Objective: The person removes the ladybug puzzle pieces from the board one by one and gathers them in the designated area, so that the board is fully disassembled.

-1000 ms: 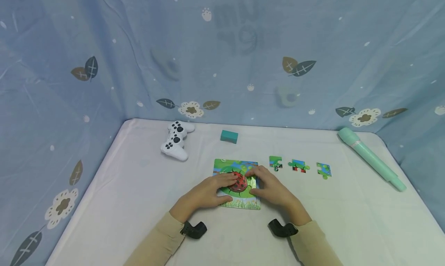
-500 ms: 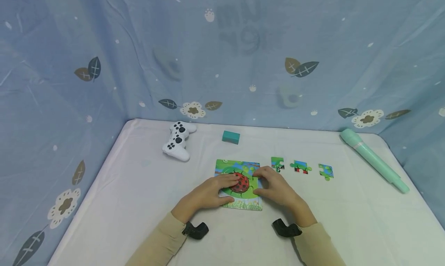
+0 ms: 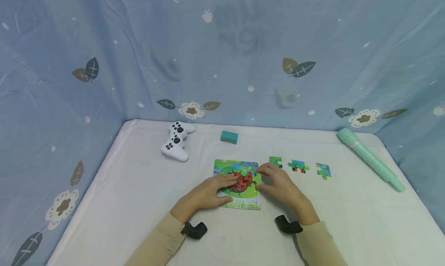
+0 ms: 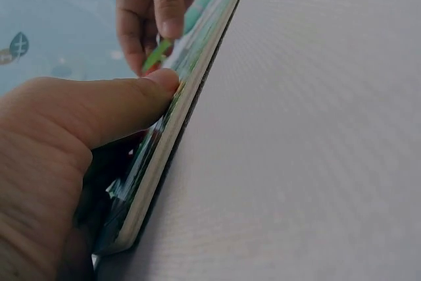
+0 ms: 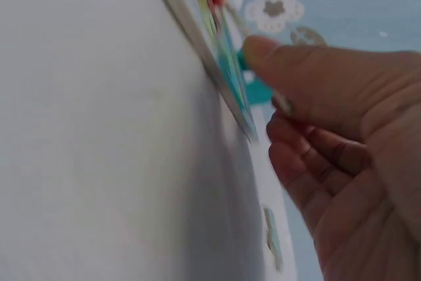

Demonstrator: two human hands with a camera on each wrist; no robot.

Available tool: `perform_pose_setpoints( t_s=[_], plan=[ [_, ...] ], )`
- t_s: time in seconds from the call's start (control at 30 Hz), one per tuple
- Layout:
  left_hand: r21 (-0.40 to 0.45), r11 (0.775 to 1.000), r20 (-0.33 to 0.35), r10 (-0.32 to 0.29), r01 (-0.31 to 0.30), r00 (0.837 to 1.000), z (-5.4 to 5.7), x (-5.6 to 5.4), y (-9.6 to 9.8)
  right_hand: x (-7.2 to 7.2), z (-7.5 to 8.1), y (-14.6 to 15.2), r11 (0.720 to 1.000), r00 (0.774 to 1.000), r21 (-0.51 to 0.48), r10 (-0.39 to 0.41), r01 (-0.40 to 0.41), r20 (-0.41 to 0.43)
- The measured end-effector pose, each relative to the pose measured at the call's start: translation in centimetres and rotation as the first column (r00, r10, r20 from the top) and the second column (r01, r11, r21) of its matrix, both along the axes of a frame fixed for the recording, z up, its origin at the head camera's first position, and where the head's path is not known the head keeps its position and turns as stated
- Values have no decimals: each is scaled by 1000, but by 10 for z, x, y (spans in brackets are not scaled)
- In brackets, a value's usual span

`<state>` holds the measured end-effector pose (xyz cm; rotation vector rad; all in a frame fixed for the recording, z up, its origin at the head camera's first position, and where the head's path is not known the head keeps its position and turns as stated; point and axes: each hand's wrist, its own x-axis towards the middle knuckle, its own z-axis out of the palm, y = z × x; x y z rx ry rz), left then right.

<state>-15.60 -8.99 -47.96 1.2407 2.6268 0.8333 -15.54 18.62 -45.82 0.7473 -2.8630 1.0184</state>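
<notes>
A ladybug jigsaw puzzle (image 3: pixel 242 204) lies on the white table between the hands. My left hand (image 3: pixel 209 191) rests on its left part with outstretched fingers; in the left wrist view the thumb (image 4: pixel 135 100) lies along the puzzle's near edge. At the right side, my right hand (image 3: pixel 279 186) pinches a puzzle piece (image 4: pixel 158 55) between thumb and fingers. That piece shows green and red, tilted over the puzzle. Fingers partly hide the picture. Beyond the right hand are loose puzzle pieces, one (image 3: pixel 275 160) partly covered by that hand, others (image 3: pixel 299 166) (image 3: pixel 323 170) farther right.
A white game controller (image 3: pixel 177 141) lies at the back left, and a teal block (image 3: pixel 229 137) behind the puzzle. A mint-green toy microphone (image 3: pixel 370 159) lies at the right. Blue patterned cloth (image 3: pixel 222 65) hangs along the table's back and sides.
My right hand has shifted slightly right and up, off the puzzle's right edge. The pinched piece now stands tilted, showing more red. My left hand stays in place.
</notes>
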Motion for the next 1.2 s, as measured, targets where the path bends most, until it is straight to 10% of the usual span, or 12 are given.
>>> perform_pose_setpoints(
  t_s=[0.8,1.2],
  plan=[
    [-12,1000,19,7,-7,1000,2,1,0,37,10,159,954,962,152,-268,257,57],
    [4,1000,4,4,-4,1000,2,1,-1,45,4,181,955,957,107,-284,276,65]
  ],
)
